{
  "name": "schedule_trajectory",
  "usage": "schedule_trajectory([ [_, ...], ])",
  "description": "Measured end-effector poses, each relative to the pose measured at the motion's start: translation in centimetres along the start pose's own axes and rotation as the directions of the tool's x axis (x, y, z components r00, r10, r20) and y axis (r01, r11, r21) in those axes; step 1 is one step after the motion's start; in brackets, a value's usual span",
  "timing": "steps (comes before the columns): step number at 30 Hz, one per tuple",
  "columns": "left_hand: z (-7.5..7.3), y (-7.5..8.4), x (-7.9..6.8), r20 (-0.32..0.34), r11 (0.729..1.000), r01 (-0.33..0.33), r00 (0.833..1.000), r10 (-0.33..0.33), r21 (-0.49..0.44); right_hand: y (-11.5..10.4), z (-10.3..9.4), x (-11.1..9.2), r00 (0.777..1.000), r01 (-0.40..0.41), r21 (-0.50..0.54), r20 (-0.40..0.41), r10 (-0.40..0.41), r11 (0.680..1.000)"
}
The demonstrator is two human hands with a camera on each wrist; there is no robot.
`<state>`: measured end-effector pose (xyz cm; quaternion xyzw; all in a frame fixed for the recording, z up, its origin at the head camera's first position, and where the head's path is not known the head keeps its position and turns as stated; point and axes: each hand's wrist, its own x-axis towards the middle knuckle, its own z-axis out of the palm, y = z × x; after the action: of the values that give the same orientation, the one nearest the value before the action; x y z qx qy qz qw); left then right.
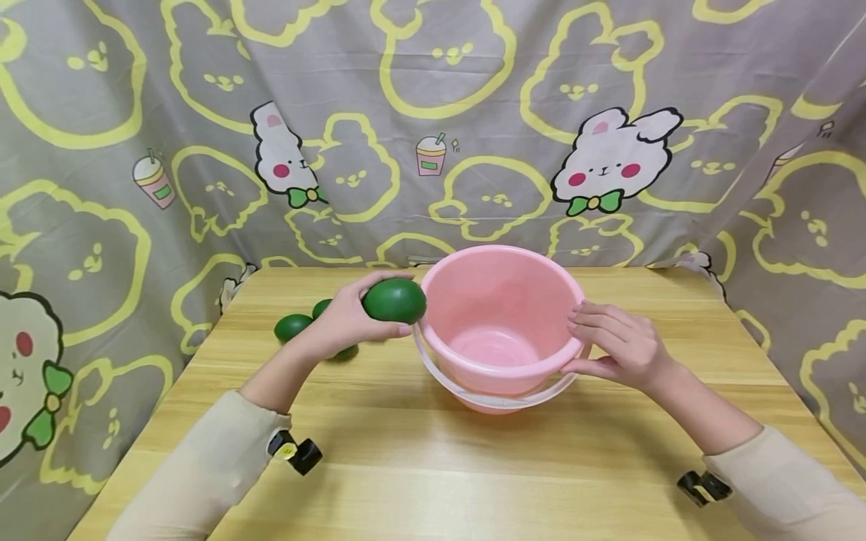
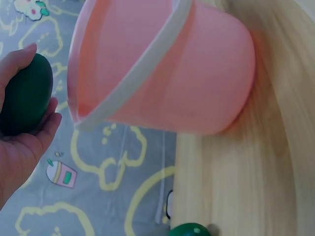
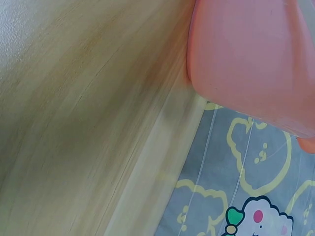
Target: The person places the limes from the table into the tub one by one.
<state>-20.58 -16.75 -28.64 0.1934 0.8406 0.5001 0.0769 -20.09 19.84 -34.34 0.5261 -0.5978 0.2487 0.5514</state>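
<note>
In the head view my left hand (image 1: 345,321) grips a smooth dark green oval fruit (image 1: 395,300) beside the left rim of a pink bucket (image 1: 504,376). Thumb and fingers wrap the fruit (image 2: 28,96) in the left wrist view, level with the bucket's mouth. My right hand (image 1: 619,346) holds the bucket's right rim, fingers over the edge and thumb below. The bucket stands upright, its white handle (image 1: 473,398) hanging down the near side. Its visible inside is bare pink plastic. The right wrist view shows the bucket's side (image 3: 251,59) but hardly any of that hand.
Several more green fruits (image 1: 293,328) lie on the wooden table (image 1: 433,481) left of the bucket, partly behind my left hand and wrist. A grey curtain (image 1: 379,203) with yellow cartoon outlines hangs along the table's back and sides.
</note>
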Motion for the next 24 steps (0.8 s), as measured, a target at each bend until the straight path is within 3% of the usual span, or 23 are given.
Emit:
schedule_trajectory([
  [13, 1.5, 2.0, 2.1, 0.055, 0.996, -0.085, 0.995, 0.085, -0.011, 0.1, -0.1, 0.1, 1.0, 0.021, -0.006, 0.01, -0.021, 1.0],
  [24, 3.0, 3.1, 3.5, 0.086, 0.996, -0.093, 0.992, 0.091, 0.015, 0.1, -0.1, 0.2, 1.0, 0.024, -0.005, 0.015, -0.024, 1.0],
])
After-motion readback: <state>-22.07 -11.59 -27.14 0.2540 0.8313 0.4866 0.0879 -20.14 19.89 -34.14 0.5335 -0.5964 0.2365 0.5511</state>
